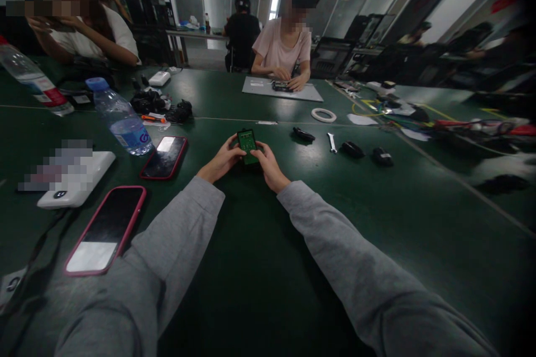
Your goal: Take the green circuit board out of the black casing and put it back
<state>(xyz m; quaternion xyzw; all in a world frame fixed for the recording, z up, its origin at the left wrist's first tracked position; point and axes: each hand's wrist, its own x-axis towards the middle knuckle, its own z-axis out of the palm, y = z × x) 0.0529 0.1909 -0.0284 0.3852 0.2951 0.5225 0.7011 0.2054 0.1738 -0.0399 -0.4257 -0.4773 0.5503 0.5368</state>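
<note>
A small green circuit board (248, 141) in a dark frame is held upright between both hands, above the dark green table (259, 223). My left hand (224, 158) grips its left side, the thumb on the lower part of the board. On the right side, my right hand (268, 163) holds the edge, its thumb also over the board's face. The fingers behind the board are hidden. To the left lie a phone in a red case (164, 157) and a larger phone in a pink case (105, 230).
Two bottles (121, 120) (36, 81) and a white device (77, 178) stand or lie at left. Beyond my hands are a tape roll (324, 115), a wrench (332, 143) and black parts (353, 149). Cables (481, 125) spread at right. A person (285, 47) works across the table.
</note>
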